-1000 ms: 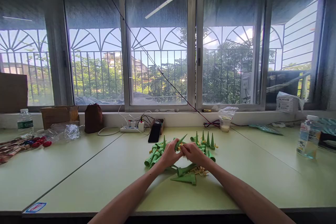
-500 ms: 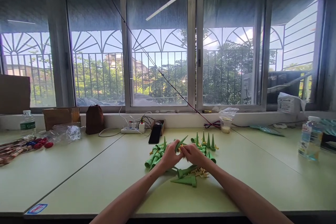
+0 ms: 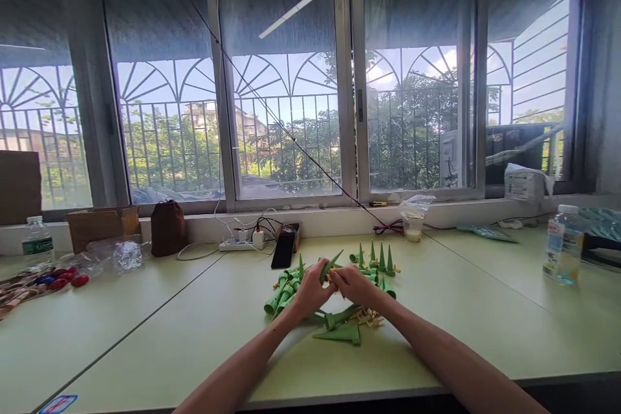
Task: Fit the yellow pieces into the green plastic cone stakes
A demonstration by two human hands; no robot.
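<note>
A: ok so what are the two hands doing over that table (image 3: pixel 184 349)?

B: left hand (image 3: pixel 313 288) is clamping a green cone (image 3: pixel 332 263), fingers wrapping its lower part, tip pointing up and to the right. The cone is sitting above the middle of the messy patch, not resting on the tabletop.

A: and the right?

B: right hand (image 3: pixel 356 284) is meeting the left one, thumb and fingers bunching close together by the cone's lower end. Can't tell if it's pinching anything, the fingers are hiding that bit.

A: what's lying around them?

B: a heap of green pieces (image 3: pixel 277 297) is spreading just left of the left hand. Beyond the right hand some upright cones (image 3: pixel 382 260) are standing on their wide ends. Nearer the person, another cone (image 3: pixel 342 334) is lying on its side, tip pointing left, with small yellowish pieces (image 3: pixel 369 318) scattering just beyond it.

A: anything further back?

B: a dark phone (image 3: pixel 283 251) is leaning near a white power strip (image 3: pixel 241 245), a brown pouch (image 3: pixel 167 229) is standing left of those, and a clear bottle (image 3: pixel 563 246) is standing well off to the right.
</note>
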